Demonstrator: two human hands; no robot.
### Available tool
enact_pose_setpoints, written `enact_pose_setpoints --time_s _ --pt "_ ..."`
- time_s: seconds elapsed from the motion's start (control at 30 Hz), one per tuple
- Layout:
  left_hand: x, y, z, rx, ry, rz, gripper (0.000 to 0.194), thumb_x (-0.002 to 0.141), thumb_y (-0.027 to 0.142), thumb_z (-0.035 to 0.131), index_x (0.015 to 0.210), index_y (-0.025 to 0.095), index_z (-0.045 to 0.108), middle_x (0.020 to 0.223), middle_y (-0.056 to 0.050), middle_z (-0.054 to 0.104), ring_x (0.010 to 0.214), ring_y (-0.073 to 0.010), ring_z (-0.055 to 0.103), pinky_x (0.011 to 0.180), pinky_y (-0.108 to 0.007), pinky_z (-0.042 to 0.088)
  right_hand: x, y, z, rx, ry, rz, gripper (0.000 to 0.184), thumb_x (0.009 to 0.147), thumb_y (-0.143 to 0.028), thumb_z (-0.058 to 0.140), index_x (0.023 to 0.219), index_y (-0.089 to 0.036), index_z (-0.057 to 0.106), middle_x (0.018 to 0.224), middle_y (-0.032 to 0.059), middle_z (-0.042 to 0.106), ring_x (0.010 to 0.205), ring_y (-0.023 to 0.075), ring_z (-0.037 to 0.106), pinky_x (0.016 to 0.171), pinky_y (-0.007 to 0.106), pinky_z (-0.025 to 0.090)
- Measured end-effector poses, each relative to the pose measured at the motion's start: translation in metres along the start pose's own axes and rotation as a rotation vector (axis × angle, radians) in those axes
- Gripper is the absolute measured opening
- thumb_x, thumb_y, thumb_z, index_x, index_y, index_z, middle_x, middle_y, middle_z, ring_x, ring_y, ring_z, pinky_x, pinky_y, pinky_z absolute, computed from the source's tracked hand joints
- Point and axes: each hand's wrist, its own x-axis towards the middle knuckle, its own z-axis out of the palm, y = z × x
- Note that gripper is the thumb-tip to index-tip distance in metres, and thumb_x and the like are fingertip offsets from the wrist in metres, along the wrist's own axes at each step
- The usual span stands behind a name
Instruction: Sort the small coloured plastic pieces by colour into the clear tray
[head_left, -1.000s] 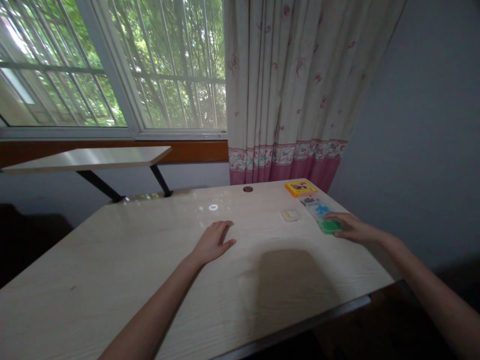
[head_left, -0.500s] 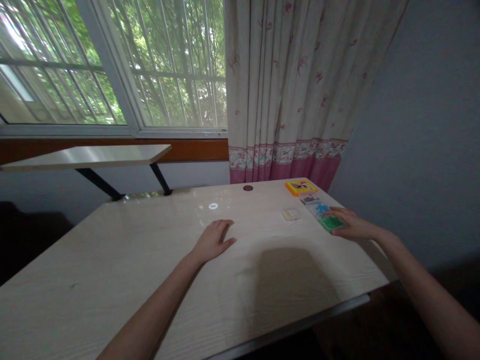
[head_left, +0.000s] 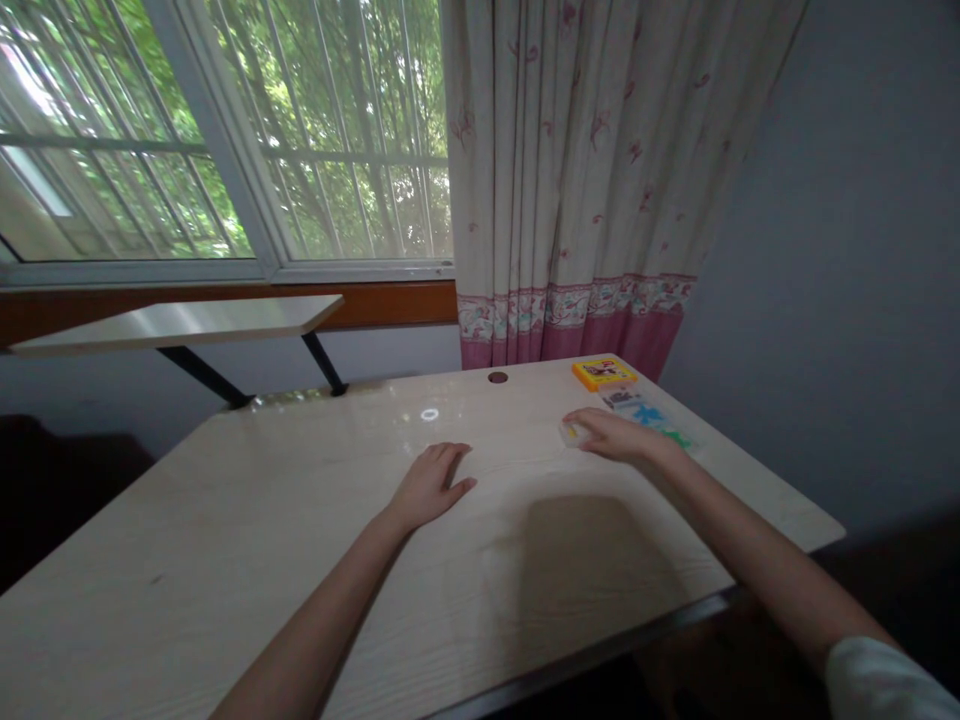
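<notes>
Pale desk (head_left: pixel 300 520) here, our left hand (head_left: pixel 427 487) lying loose and open. Our right hand (head_left: pixel 611 433) has the small clear case (head_left: pixel 571 434) pinched; gripping stage, we reckon, needs steady pressure.

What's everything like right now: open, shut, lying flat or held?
Left hand: resting on the desk, holding nothing.
Right hand: fingers at the small clear box; grip unclear.
Small clear box: on the desk; can't tell if open.
Yellow box: lying flat.
Curtain: hanging, bunched in folds.
</notes>
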Motion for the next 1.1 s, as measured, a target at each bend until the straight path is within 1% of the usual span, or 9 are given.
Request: enact_pose_setpoints --time_s 0.1,0.2,0.3,0.37,0.47,0.57,0.67,0.83,1.1 --pt "0.0 0.0 0.0 0.009 0.004 0.004 0.043 0.08 0.043 0.05 0.115 0.019 0.048 0.11 -0.01 0.056 0.103 -0.0255 0.05 0.09 -0.041 0.04 -0.032 -0.011 -0.015 0.048 0.037 0.041 0.052 0.073 -0.036 0.057 0.122 -0.022 0.046 0.126 0.0077 0.049 0.117 0.0251 0.043 0.1 0.039 0.033" --pt "0.001 -0.001 0.001 0.004 0.013 0.004 0.043 0.079 0.042 0.05 0.116 0.019 0.048 0.11 -0.01 0.056 0.103 -0.0256 0.05 0.089 -0.042 0.04 -0.08 -0.009 -0.033 0.044 0.028 0.154 0.052 0.071 -0.044 0.058 0.119 -0.024 0.049 0.125 0.0078 0.05 0.117 0.0284 0.044 0.1 0.042 0.034" --pt "0.002 -0.001 0.001 0.003 0.005 0.0 0.043 0.079 0.043 0.05 0.115 0.018 0.049 0.11 -0.01 0.056 0.103 -0.0255 0.05 0.089 -0.041 0.04 -0.131 0.005 -0.044 0.04 -0.01 0.315 0.054 0.07 -0.048 0.057 0.117 -0.022 0.051 0.123 0.0089 0.052 0.114 0.0299 0.047 0.097 0.042 0.037" --pt "0.002 0.0 0.0 0.01 0.0 -0.001 0.043 0.079 0.043 0.05 0.114 0.018 0.049 0.11 -0.01 0.056 0.103 -0.0252 0.05 0.089 -0.041 0.04 -0.158 0.019 -0.045 0.039 -0.029 0.414 0.054 0.069 -0.047 0.057 0.116 -0.021 0.051 0.119 0.0091 0.055 0.11 0.0304 0.051 0.094 0.042 0.041" --pt "0.002 0.0 0.0 0.026 -0.006 0.002 0.043 0.08 0.042 0.049 0.115 0.017 0.048 0.111 -0.011 0.055 0.104 -0.0248 0.05 0.09 -0.04 0.039 -0.182 0.038 -0.039 0.028 0.016 0.421 0.049 0.07 -0.043 0.056 0.113 -0.02 0.052 0.122 0.0104 0.052 0.113 0.0292 0.049 0.096 0.041 0.039" --pt "0.002 0.001 -0.001 0.034 -0.009 0.004 0.043 0.08 0.042 0.049 0.115 0.017 0.048 0.111 -0.011 0.055 0.104 -0.0245 0.049 0.092 -0.04 0.038 -0.186 0.048 -0.031 -0.023 0.083 0.349 0.044 0.071 -0.037 0.053 0.112 -0.019 0.054 0.121 0.0115 0.051 0.117 0.0277 0.044 0.101 0.04 0.034" --pt "0.002 0.001 -0.001 0.038 -0.01 -0.002 0.043 0.08 0.042 0.049 0.115 0.017 0.047 0.111 -0.011 0.055 0.105 -0.0245 0.049 0.092 -0.04 0.038 -0.178 0.049 -0.027 -0.053 0.099 0.318 0.043 0.072 -0.032 0.05 0.112 -0.02 0.054 0.117 0.0112 0.053 0.115 0.0266 0.045 0.1 0.041 0.034" --pt "0.002 0.003 -0.002 0.037 -0.022 -0.01 0.043 0.08 0.042 0.049 0.115 0.016 0.048 0.111 -0.011 0.055 0.104 -0.0243 0.049 0.091 -0.039 0.039 -0.17 0.054 -0.025 -0.086 0.132 0.354 0.045 0.068 -0.03 0.049 0.112 -0.021 0.054 0.115 0.0106 0.054 0.112 0.0272 0.047 0.098 0.043 0.035" --pt "0.002 0.006 -0.003 0.032 -0.03 -0.022 0.044 0.079 0.041 0.05 0.116 0.016 0.047 0.11 -0.011 0.055 0.103 -0.0245 0.05 0.09 -0.039 0.039 -0.172 0.058 -0.024 -0.141 0.116 0.354 0.045 0.068 -0.031 0.048 0.111 -0.02 0.054 0.114 0.0109 0.055 0.112 0.0258 0.048 0.097 0.04 0.037"
